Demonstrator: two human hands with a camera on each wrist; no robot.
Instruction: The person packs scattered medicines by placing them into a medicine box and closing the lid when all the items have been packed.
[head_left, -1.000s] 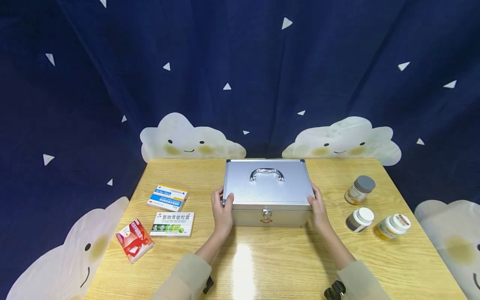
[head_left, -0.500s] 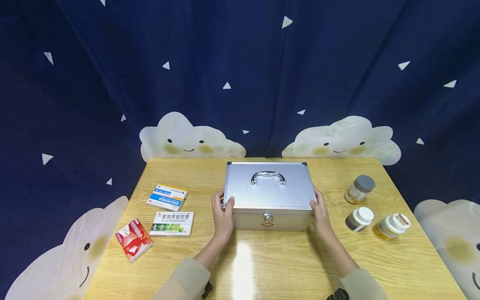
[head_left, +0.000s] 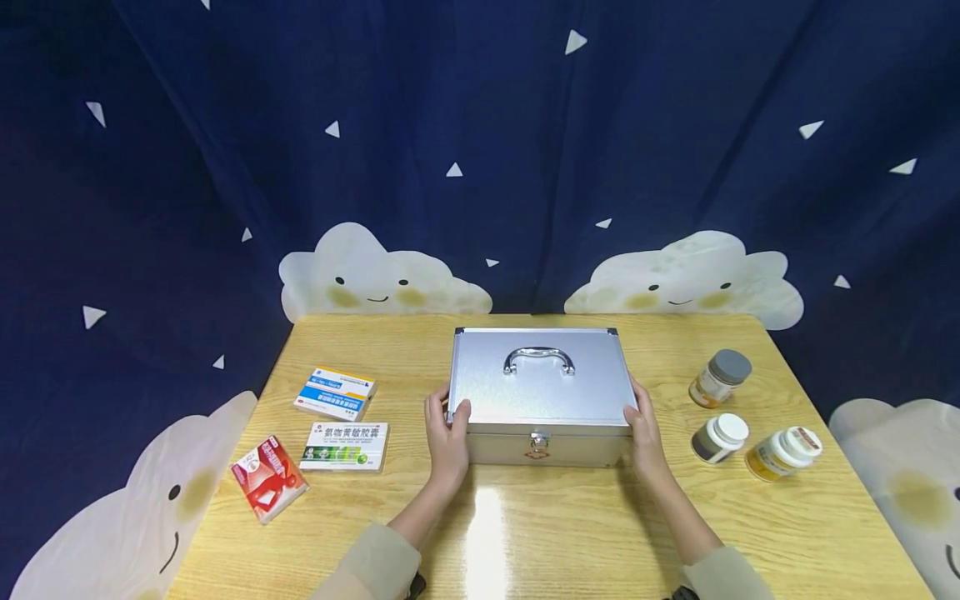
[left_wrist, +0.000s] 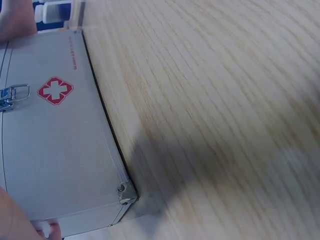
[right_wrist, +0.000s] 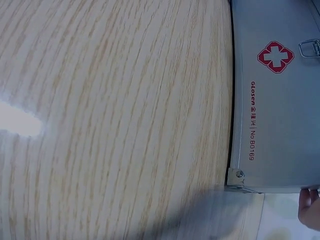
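Observation:
A silver metal case (head_left: 543,383) with a chrome handle on its lid stands closed at the middle of the table. My left hand (head_left: 447,442) grips its left side, thumb at the lid's front corner. On the opposite side my right hand (head_left: 647,433) holds it the same way. In the left wrist view the case front (left_wrist: 60,145) shows a red cross and a metal latch, with part of the left hand (left_wrist: 15,220) at the lower left. The right wrist view shows the right hand's fingers (right_wrist: 306,197) against the case's side (right_wrist: 280,125).
On the wooden table's (head_left: 570,533) left lie a blue-and-white box (head_left: 335,394), a white-and-green box (head_left: 345,447) and a red box (head_left: 269,480). At the right stand a grey-capped bottle (head_left: 720,378), a white-capped dark bottle (head_left: 720,438) and a yellow-labelled bottle (head_left: 783,454). A blue curtain (head_left: 480,108) hangs behind.
The case has slid a little toward the front of the table and slightly right, with both hands still gripping its sides. The boxes and bottles stay where they were.

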